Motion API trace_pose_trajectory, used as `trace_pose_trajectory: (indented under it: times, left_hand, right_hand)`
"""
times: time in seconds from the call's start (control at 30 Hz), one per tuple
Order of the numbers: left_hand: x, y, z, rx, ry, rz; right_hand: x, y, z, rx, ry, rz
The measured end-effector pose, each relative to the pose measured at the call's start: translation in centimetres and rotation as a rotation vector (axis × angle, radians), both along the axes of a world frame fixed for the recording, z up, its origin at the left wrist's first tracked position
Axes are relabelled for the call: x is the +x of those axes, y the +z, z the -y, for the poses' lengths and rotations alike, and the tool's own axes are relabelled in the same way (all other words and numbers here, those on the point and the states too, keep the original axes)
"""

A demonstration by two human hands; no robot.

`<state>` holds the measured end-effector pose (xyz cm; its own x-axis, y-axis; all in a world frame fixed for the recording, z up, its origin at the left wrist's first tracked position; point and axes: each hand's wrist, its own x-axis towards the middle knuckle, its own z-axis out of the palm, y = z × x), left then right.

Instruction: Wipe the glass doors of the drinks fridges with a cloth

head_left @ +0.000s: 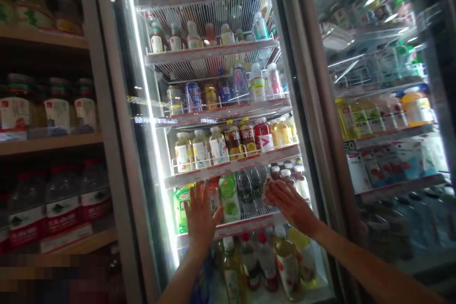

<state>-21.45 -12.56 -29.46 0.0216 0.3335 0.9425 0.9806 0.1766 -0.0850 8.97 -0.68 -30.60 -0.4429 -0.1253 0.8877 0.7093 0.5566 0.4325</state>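
Both of my hands are up at a drinks fridge point(154, 80), and they are apart from each other. Far to the left of them are wooden shelves point(50, 143) with jars point(57, 111) in a row. Under the jars are big water bottles with red labels point(60, 206). Next comes the fridge with its bright light strip down the side. My hands are at the second shelf from the bottom, which has a red and white rail point(245, 225) along the front. A green bottle point(181, 206) stands at the left end of that shelf. My left hand point(201, 216) is just beside it, open and flat, with the fingers spread wide in front of the bottles. I cannot tell if it touches them. Right next to my fingers is a white bottle with a green label point(229, 197), standing up straight. After that come clear water bottles point(246, 192). My right hand point(289, 203) reaches in from the right, and its fingers are at something pale among those bottles. I cannot tell if it is gripping it. Small bottles with white caps point(297, 176) stand just behind that hand. Far to the right is a shut glass door point(384, 161) with yellow bottles point(347, 118) behind it.
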Motion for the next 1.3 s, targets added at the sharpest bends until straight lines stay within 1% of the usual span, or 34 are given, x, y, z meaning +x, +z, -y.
trace_pose_trajectory:
  times: [0.03,0.07,0.13,0.17,0.2,0.23,0.27,0.3,0.37,0.4,0.43,0.47,0.5,0.53,0.57,0.6,0.63,0.67,0.7,0.73,0.77,0.83,0.87,0.9,0.93,0.97,1.07,1.1,1.13,1.17,1.27,1.3]
  left_hand:
    - [-0.1,-0.4,0.1,-0.004,-0.003,-0.021]
    - [-0.2,-0.7,0.1,-0.008,-0.006,-0.035]
    - [-0.2,-1.2,0.2,-0.019,-0.011,-0.037]
    - [-0.2,-1.4,0.3,-0.025,-0.009,-0.022]
    - [-0.1,-1.6,0.3,-0.029,-0.010,-0.007]
    - [-0.1,-1.8,0.4,-0.034,-0.014,0.003]
    - [0.0,-2.1,0.4,-0.041,-0.019,0.007]
    - [0.1,-2.4,0.5,-0.044,-0.027,0.007]
    - [0.1,-3.2,0.6,-0.047,-0.044,0.004]
    - [0.1,-3.6,0.6,-0.049,-0.051,0.005]
    - [0.1,-4.0,0.7,-0.049,-0.052,0.006]
    - [0.1,-4.3,0.7,-0.048,-0.053,0.002]
    - [0.1,-4.5,0.7,-0.042,-0.053,-0.007]
    - [0.1,-4.6,0.7,-0.040,-0.052,-0.019]
    - [0.1,-4.6,0.8,-0.034,-0.052,-0.031]
    - [0.2,-4.5,0.8,-0.027,-0.053,-0.042]
    - [0.3,-4.5,0.9,-0.024,-0.056,-0.046]
    - [0.4,-4.5,0.9,-0.026,-0.058,-0.041]
    - [0.4,-4.5,1.0,-0.036,-0.057,-0.031]
    - [0.4,-4.5,1.1,-0.051,-0.055,-0.020]
    - [0.4,-4.6,1.2,-0.064,-0.052,-0.012]
    - [0.3,-4.9,1.3,-0.070,-0.048,-0.028]
    - [0.2,-5.0,1.3,-0.059,-0.047,-0.049]
    - [0.0,-5.1,1.3,-0.045,-0.045,-0.071]
    - [-0.1,-5.2,1.3,-0.034,-0.042,-0.086]
    - [-0.2,-5.3,1.3,-0.028,-0.037,-0.094]
    - [-0.1,-5.2,1.4,-0.061,-0.017,-0.074]
    - [-0.1,-5.2,1.5,-0.074,-0.012,-0.066]
    - [-0.1,-5.2,1.6,-0.083,-0.010,-0.061]
    - [-0.1,-5.2,1.6,-0.087,-0.008,-0.060]
    - [-0.4,-5.3,1.9,-0.087,-0.012,-0.080]
    - [-0.6,-5.4,1.9,-0.098,-0.017,-0.095]
  right_hand:
    - [0.5,0.3,-0.2,0.000,-0.014,0.014]
    - [1.3,0.9,-0.6,-0.007,-0.044,-0.059]
    - [2.8,2.4,-1.5,-0.040,-0.106,-0.301]
    - [3.5,2.6,-1.9,-0.057,-0.120,-0.382]
    - [3.9,2.2,-2.0,-0.070,-0.120,-0.416]
    - [4.2,1.0,-1.8,-0.085,-0.111,-0.408]
    - [4.2,-1.0,-1.4,-0.104,-0.103,-0.373]
    - [4.2,-3.5,-0.7,-0.114,-0.094,-0.336]
    - [4.0,-8.8,0.7,-0.180,-0.119,-0.290]
    - [3.9,-10.8,1.2,-0.199,-0.133,-0.272]
    - [3.8,-11.9,1.3,-0.198,-0.140,-0.267]
    - [3.8,-11.8,1.3,-0.187,-0.135,-0.260]
    - [3.7,-10.7,1.0,-0.165,-0.117,-0.264]
    - [3.6,-8.8,0.5,-0.139,-0.089,-0.279]
    - [3.3,-6.3,0.0,-0.116,-0.053,-0.294]
    - [2.9,-3.9,-0.5,-0.098,-0.015,-0.350]
    - [2.4,-1.8,-0.8,-0.087,0.012,-0.397]
    - [1.8,-0.4,-1.0,-0.089,0.036,-0.416]
    - [1.1,0.0,-0.9,-0.092,0.060,-0.412]
    - [0.3,-0.4,-0.4,-0.092,0.083,-0.369]
    - [-0.3,-1.6,0.2,-0.091,0.105,-0.291]
    - [-1.4,-4.4,1.5,-0.073,0.128,-0.080]
    - [-1.8,-5.4,1.9,-0.062,0.119,0.013]
    - [-2.2,-5.7,2.1,-0.049,0.105,0.077]
    - [-2.6,-5.2,2.1,-0.042,0.086,0.092]
    - [-3.0,-4.0,2.0,-0.042,0.066,0.057]
    - [-4.3,0.8,1.5,-0.064,0.023,-0.170]
    - [-4.8,1.7,1.6,-0.066,0.019,-0.211]
    - [-5.2,2.0,1.8,-0.061,0.021,-0.203]
    - [-5.6,1.5,2.2,-0.046,0.035,-0.150]
    - [-6.4,-1.4,3.6,0.012,0.095,0.128]
    - [-6.6,-2.0,3.8,0.028,0.104,0.189]
